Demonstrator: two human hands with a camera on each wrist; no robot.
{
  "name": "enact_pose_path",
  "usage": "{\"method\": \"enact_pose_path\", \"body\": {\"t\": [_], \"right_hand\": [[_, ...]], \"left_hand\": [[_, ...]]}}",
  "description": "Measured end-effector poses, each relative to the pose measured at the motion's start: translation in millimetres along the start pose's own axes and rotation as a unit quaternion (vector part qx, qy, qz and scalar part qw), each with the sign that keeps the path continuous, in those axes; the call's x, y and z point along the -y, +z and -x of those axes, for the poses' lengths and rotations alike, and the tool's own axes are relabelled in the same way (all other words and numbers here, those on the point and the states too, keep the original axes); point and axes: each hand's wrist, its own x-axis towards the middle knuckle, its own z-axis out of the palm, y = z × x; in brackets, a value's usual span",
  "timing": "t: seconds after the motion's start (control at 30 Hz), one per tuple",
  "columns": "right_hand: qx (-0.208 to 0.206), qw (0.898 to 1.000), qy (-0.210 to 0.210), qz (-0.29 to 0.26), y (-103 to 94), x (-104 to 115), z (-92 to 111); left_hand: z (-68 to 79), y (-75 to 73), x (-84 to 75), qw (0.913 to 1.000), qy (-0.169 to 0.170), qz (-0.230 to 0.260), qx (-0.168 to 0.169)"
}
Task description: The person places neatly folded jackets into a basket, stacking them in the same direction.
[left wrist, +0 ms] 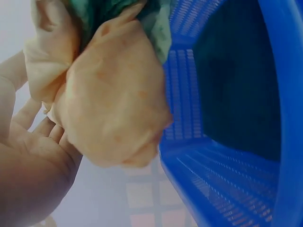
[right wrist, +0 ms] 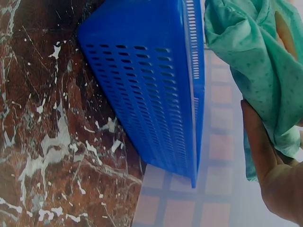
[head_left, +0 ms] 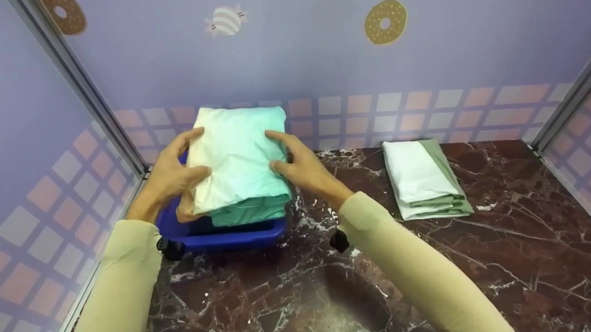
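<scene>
Above a blue plastic basket (head_left: 233, 238), a thick folded cloth (head_left: 238, 159) shading from cream to mint green is held between both hands. My left hand (head_left: 170, 171) grips its cream side, thumb on top and fingers bent underneath. On the mint side my right hand (head_left: 306, 168) grips the edge, with thumb and index finger on the upper face. The left wrist view shows the cloth's bunched cream end beside the basket's open mouth, where something dark green (left wrist: 236, 80) lies inside. In the right wrist view, mint folds (right wrist: 265, 61) hang above the perforated basket wall (right wrist: 137, 71).
A folded white and green cloth (head_left: 424, 178) lies on the dark red marbled table (head_left: 283, 300) to the right. Patterned lilac wall panels (head_left: 309, 57) enclose the back and sides, with a metal corner post (head_left: 85, 86) close behind the basket at left.
</scene>
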Motion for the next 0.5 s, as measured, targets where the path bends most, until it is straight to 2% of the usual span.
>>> {"method": "enact_pose_path", "body": {"t": [0.13,0.27,0.5], "right_hand": [[0.007,1.000,0.013,0.007,8.7,0,-3],[0.017,0.999,0.022,0.035,18.1,1,-6],[0.034,0.997,0.037,0.055,33.4,-1,-10]], "left_hand": [[-2.1,-3.5,6.6,0.9996,-0.001,-0.029,-0.001],[-1.0,-6.3,15.5,0.9969,-0.026,-0.074,-0.003],[2.2,-11.2,28.5,0.9908,-0.040,-0.129,0.015]]}}
